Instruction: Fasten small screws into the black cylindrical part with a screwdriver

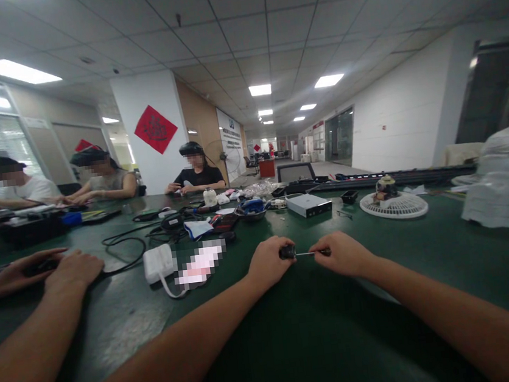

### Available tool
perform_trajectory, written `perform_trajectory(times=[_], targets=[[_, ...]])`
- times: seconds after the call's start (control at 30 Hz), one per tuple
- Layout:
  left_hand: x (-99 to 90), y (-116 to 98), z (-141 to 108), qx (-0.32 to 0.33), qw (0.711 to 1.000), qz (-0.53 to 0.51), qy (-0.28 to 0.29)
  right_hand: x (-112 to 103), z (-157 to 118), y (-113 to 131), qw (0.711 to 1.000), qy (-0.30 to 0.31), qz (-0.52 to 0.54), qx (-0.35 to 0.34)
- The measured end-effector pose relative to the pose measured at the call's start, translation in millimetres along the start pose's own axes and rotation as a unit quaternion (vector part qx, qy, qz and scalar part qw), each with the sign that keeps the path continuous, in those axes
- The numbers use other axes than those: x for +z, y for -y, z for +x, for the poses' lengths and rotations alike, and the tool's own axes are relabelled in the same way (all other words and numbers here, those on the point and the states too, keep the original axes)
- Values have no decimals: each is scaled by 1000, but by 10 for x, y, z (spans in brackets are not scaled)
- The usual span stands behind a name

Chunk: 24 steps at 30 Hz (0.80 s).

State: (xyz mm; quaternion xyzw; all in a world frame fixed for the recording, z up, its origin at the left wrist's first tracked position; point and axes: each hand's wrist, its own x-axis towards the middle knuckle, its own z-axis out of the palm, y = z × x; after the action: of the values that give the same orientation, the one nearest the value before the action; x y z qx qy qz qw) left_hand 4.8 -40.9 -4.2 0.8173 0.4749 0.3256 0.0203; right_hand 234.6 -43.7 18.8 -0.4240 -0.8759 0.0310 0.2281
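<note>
Just above the green table, my left hand [270,261] is closed around a small black cylindrical part [288,252]; its exact kind I cannot make out. My right hand [342,254] grips the dark handle of a screwdriver [306,253]. The thin metal shaft points left, and its tip meets the right side of the black part or lies very close to it. Fingers cover much of the handle and some of the part.
A co-worker's hands [68,270] handle a dark object at left. Nearby lie a white adapter box [158,262] and black cables [124,239]. Farther back are a silver drive box [310,205], a white fan grille [394,207] and plastic-wrapped goods [496,197]. Other people sit around the table [263,349].
</note>
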Motion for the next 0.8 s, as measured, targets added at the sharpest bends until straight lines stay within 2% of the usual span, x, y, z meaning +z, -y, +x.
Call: perform_trajectory(times=[0.13, 0.23, 0.3, 0.4, 0.53, 0.7, 0.8], targets=[[-2, 17, 2, 13, 1000, -6, 6, 29, 15, -38, 997, -13, 74, 7], [-3, 3, 2, 13, 1000, 6, 8, 48, 33, -71, 997, -19, 58, 49], [-13, -19, -3, 13, 1000, 22, 14, 46, 33, -78, 997, 1, 56, 55], [-45, -53, -11, 24, 999, 33, 23, 25, 22, -78, 993, 31, 109, 40], [-72, -71, -17, 31, 999, 32, 14, 10, 27, -99, 990, -10, 125, 65], [-46, -80, -27, 37, 999, 26, 24, 45, 46, -119, 986, 25, 159, 45], [-35, -84, -24, 49, 997, 42, 30, 54, 48, -106, 986, -5, 154, 60]])
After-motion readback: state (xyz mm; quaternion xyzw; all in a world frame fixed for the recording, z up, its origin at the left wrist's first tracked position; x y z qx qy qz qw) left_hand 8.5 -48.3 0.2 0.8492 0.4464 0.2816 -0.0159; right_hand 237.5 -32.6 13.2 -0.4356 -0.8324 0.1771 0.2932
